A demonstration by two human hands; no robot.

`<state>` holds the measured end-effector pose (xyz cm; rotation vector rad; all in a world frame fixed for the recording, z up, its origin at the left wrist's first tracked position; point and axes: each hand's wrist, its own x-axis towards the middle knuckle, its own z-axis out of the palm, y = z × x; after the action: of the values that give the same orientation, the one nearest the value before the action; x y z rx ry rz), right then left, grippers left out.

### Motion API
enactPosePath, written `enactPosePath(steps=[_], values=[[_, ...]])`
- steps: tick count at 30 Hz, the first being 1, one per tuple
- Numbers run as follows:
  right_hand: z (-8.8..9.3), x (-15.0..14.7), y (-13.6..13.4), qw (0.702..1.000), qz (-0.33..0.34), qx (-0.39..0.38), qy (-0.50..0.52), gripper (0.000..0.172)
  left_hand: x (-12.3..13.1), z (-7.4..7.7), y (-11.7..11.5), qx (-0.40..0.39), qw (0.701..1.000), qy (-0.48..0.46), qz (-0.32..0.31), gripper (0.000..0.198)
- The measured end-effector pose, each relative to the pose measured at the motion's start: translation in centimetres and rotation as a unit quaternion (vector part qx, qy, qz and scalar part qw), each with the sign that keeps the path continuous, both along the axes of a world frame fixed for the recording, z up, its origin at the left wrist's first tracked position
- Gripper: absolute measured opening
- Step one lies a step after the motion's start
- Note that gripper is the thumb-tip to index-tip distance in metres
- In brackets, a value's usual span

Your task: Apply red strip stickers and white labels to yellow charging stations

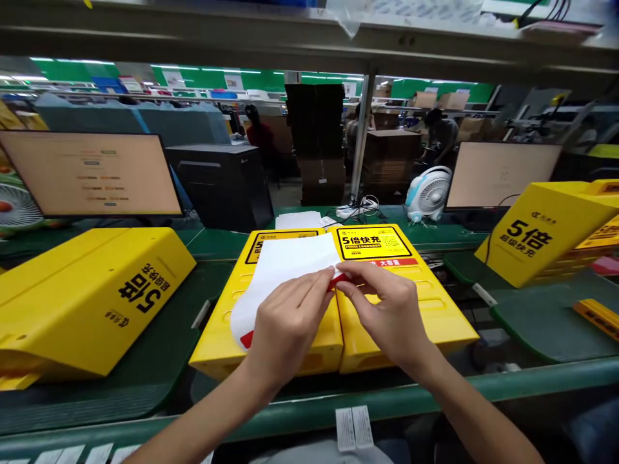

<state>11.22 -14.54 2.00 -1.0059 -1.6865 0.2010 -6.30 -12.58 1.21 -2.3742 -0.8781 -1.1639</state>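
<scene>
Two yellow cases [435, 322] lie side by side in front of me, with black lettering and a framed label on the right one. Across the left case rests a white sheet [297, 261] with red at its lower corner. My left hand [290, 319] is closed on the sheet's right edge, its fingertips pinched together. Right beside it, my right hand [394, 312] pinches a small red sticker strip [338, 279] at that edge. A red strip with white lettering [396, 262] is on the right case, below its label. The fingers hide part of the held strip.
Another yellow case [97, 296] lies on its side at the left, and one [546, 232] leans at the right. Behind stand two monitors [91, 174], a black computer tower [222, 183] and a small fan [429, 193]. White labels [354, 428] hang at the front edge.
</scene>
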Motion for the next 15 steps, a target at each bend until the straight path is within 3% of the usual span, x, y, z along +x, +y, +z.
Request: enactPosePath(steps=[4,8,11,15], values=[[-0.4,0.1,-0.1,0.996,0.013,0.085,-0.039,0.027,0.3,-0.9,-0.6,0.009,1.000,-0.024,0.004,0.032],[-1.1,0.5,-0.6,0.982,-0.026,0.171,-0.081,0.037,0.1,-0.8,-1.3,0.004,0.999,-0.045,-0.009,0.041],[-0.7,0.8,-1.2,0.987,-0.016,0.156,-0.045,0.032,-0.8,1.3,-1.4,-0.043,0.996,-0.057,-0.049,0.039],[1.9,-0.2,-2.0,0.990,0.106,0.086,0.040,0.026,-2.4,6.4,-0.5,-0.227,0.958,0.019,-0.176,0.045]])
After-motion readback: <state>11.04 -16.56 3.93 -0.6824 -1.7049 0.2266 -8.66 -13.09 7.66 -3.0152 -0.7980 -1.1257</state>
